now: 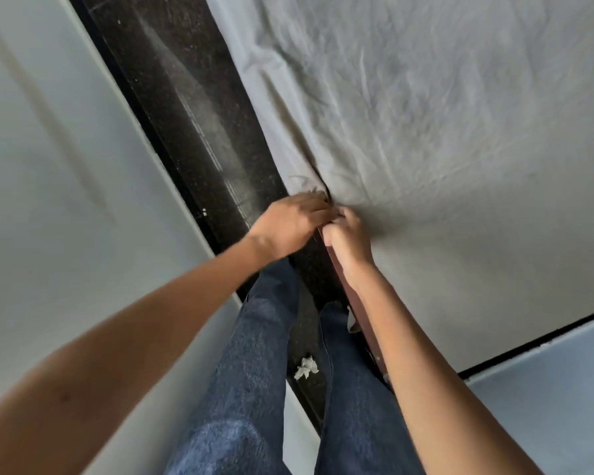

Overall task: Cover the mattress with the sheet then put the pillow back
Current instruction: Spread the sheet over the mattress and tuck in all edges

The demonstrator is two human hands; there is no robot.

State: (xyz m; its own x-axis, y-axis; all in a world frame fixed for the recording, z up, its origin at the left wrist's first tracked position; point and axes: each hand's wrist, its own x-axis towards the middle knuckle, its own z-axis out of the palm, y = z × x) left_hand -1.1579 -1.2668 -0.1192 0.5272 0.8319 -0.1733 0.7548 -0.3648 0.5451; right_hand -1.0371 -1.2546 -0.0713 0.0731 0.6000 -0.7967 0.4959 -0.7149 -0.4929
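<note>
Wrinkled pale-grey fabric sheet (443, 108) lies spread across the top of the bed, with the mattress hidden under it. Its near edge meets both hands at the side of the bed. The right grip (348, 240) has its fingers curled over that edge, bunching cloth against the side of the mattress. The left grip (288, 224) reaches in from the floor side with its fingertips at the same fold. Blur hides whether it pinches the cloth or only pushes it.

The step looks like tucking the edge down between the mattress and the brown wooden bed rail (372, 351). To do it well, I judge the right grip should pull the cloth taut towards the person while the left drives the slack straight down into the gap. Both should then shift along the side, where the cloth hangs loose over the rail. Pulling along the edge rather than upward should flatten the creases that fan out from the hands.

Outward from there lie the black speckled stone floor (192, 108), the plain white wall (48, 166) and the blue denim trouser legs (254, 354).

Count: one sheet, two hands, one rail, two trouser legs, one crumpled white tissue (306, 367) on the floor. No pillow is in view.
</note>
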